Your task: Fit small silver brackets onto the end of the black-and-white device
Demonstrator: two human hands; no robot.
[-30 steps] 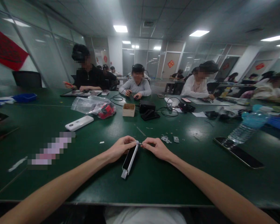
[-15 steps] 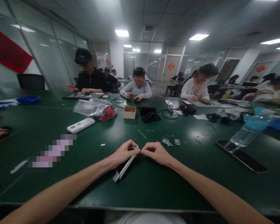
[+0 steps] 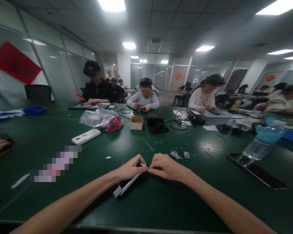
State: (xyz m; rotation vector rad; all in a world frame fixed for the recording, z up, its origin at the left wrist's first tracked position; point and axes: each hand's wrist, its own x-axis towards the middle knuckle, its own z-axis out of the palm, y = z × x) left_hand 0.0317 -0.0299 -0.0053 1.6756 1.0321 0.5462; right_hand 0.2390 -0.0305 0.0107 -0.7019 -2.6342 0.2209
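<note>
While both forearms stretch out over the green bench (image 3: pixel 161 201), the left hand (image 3: pixel 130 169) curls around the far end of a slim silver-edged device (image 3: pixel 126 186), its fingers (image 3: pixel 139 161) bent tight on it. The device slants from the hand toward 7 o'clock, its near end resting low on the bench surface. The right hand (image 3: pixel 167 167) meets the left at the device's far tip, thumb and forefinger pinched together there; whether they grip a small part is too small to tell.

At 1 o'clock from the hands, a few small metal pieces (image 3: pixel 179 154) lie loose on the bench, near but apart. Further toward 3 o'clock a dark phone (image 3: pixel 257 171) lies flat, with a tipped water bottle (image 3: pixel 263 140) just beyond it. At 10 o'clock sits a white remote-like bar (image 3: pixel 86 136), and past it a clear plastic bag (image 3: pixel 101 119) holding something red. A small cardboard box (image 3: pixel 136 123) stands at 12 o'clock.

No writing on the device can be read; the red banner (image 3: pixel 14 63) on the glass wall is blurred.
</note>
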